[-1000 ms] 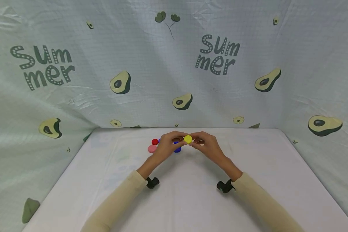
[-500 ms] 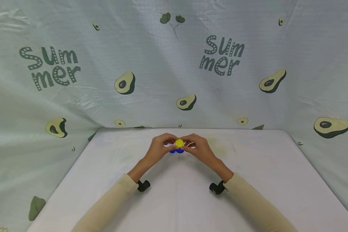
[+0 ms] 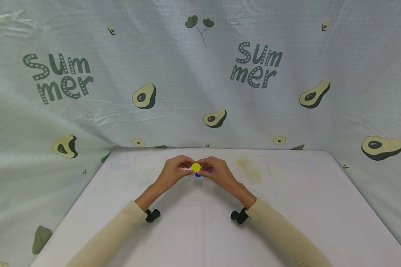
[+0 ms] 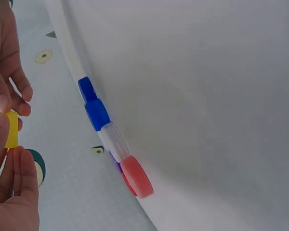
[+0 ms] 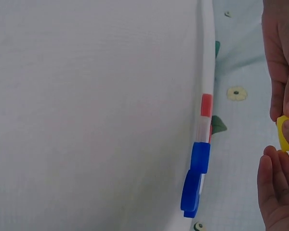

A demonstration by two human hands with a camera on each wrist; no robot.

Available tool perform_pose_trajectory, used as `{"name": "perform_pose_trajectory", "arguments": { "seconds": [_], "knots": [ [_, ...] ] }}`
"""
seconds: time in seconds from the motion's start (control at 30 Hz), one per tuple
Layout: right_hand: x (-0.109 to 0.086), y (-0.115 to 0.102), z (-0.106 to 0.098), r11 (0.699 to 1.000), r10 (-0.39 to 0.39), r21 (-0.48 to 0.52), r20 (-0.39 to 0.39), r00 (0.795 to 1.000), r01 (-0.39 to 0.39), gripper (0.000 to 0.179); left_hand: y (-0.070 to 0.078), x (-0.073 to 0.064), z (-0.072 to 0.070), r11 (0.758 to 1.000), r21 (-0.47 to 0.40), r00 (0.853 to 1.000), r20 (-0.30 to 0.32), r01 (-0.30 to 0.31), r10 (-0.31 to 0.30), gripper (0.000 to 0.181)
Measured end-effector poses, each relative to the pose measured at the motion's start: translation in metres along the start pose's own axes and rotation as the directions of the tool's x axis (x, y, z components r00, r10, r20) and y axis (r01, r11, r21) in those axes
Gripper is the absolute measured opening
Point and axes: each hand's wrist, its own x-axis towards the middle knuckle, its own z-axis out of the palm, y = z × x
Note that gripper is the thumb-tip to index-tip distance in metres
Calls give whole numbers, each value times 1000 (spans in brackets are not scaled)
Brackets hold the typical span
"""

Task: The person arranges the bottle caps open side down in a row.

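Observation:
A yellow round cap [image 3: 195, 167] is held up above the far part of the table. My left hand [image 3: 168, 175] pinches one side of it between thumb and fingers, and my right hand [image 3: 223, 176] pinches the other side. Both wrist views show it edge-on as a short yellow cylinder. Behind the hands stands a row of cap-like pieces, mostly hidden in the head view. The left wrist view shows a small blue one [image 4: 87, 89], a larger blue one [image 4: 97, 114], a clear one [image 4: 115, 142] and a pink one [image 4: 137, 176], with purple and red edges behind.
The table [image 3: 200, 230] has a white cover. A pale cloth [image 3: 173, 66] with avocado prints and lettering hangs behind and at both sides. Black wrist cameras [image 3: 152, 216] sit below the sleeves.
Both hands have moved left and slightly down, with the yellow cap still between them. The pieces behind are now more covered by the hands. The head view has shifted a little.

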Motion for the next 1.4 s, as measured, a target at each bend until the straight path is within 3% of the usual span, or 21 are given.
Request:
{"name": "perform_pose_trajectory", "arguments": {
  "seconds": [0.3,0.7,0.9,1.17,1.4],
  "knots": [
    [6,-5,15,999,34,15,35,999,-34,32,-7,-9,-13,1000,20,1000,29,-8,8,30],
    [24,-12,30,996,71,-53,51,996,-68,26,-18,-14,-31,990,87,991,63,109,-114,28],
    [30,-13,42,984,175,-39,110,978,-172,28,-22,-21,-38,978,99,979,71,183,-190,27],
    [32,-13,55,960,278,-7,148,949,-280,27,-33,-24,-40,957,40,946,146,288,-291,24],
    [37,-13,69,941,334,5,157,930,-339,27,-36,-32,-43,911,30,902,124,412,-413,25]
  ]
}}
